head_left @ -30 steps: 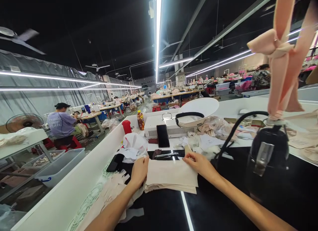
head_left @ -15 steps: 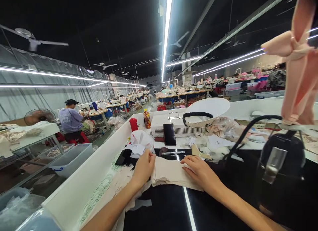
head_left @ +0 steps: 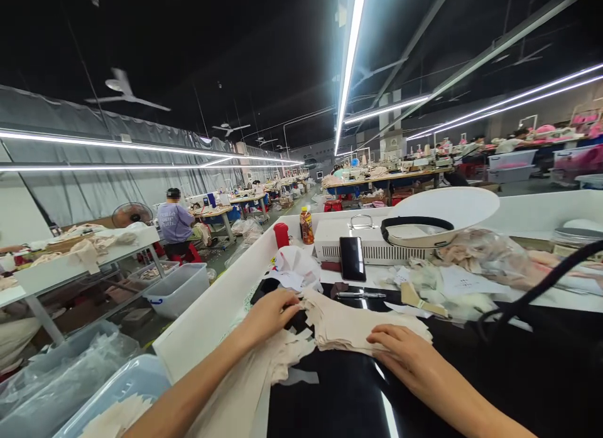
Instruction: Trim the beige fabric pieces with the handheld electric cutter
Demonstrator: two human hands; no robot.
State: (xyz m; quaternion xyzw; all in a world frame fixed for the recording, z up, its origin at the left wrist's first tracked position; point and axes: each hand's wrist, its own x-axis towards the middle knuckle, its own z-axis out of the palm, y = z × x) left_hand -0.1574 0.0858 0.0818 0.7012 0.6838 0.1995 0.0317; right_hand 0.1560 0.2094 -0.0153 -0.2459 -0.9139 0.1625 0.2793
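A stack of cream fabric pieces [head_left: 351,322] lies on the black tabletop, its layers slightly uneven at the left end. Beside that end is my left hand [head_left: 271,313], its fingers loosely bent and the thumb a little apart, with nothing clearly held. My right hand [head_left: 402,347] rests on the stack's right part, fingers extended over the top layer. More cream fabric pieces [head_left: 264,369] lie in a loose pile under and beside my left forearm. A small pale scrap [head_left: 299,376] sits just in front of the stack.
Behind the stack are a pen [head_left: 362,295], a phone [head_left: 352,259] leaning on a white vented box [head_left: 325,237], and a white lamp-like disc [head_left: 452,215]. Plastic bags and scraps [head_left: 466,281] lie right. A white side wall [head_left: 226,293] borders the left; a black cable [head_left: 551,281] arches at right.
The view has turned left, and the pink ribbon and black machine have left the frame. My left hand has loosened from the stack's left corner. My right hand stays on the stack.
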